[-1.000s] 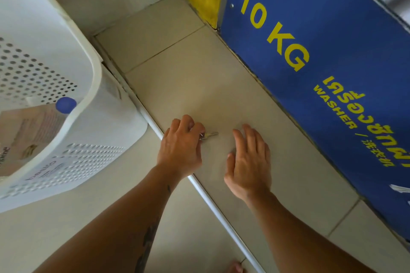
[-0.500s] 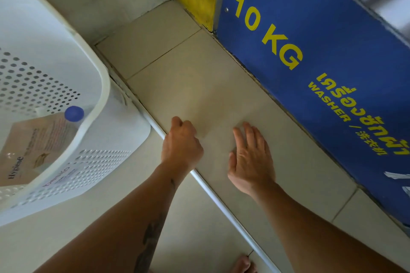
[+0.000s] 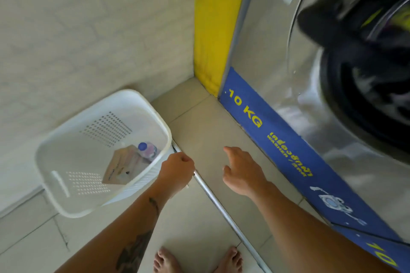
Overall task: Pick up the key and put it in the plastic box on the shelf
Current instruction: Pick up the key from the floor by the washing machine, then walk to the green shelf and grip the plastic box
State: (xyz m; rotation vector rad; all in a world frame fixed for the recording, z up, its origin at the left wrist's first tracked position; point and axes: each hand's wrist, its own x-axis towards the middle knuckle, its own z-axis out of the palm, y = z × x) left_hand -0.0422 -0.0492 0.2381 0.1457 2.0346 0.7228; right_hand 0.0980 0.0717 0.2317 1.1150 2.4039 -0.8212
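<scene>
Tiled floor [image 3: 199, 131] lies open between white basket [image 3: 66, 184] at 9 o'clock and washer [image 3: 288, 150] at 3 o'clock, a metal strip [image 3: 221, 210] crossing it. Left hand [image 3: 176, 172] is fisted above the strip; the key is hidden, presumably inside. Right hand [image 3: 243, 173] hovers spread, holding nothing.

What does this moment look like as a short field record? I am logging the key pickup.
left hand: closed in a fist, raised off the floor
key: not clearly visible; a small tip shows under the fist
right hand: open, empty, fingers loosely spread
white basket: on the floor at left, holding a bottle and a pouch
washer: at right, blue 10 KG panel
shelf and plastic box: not in view
</scene>
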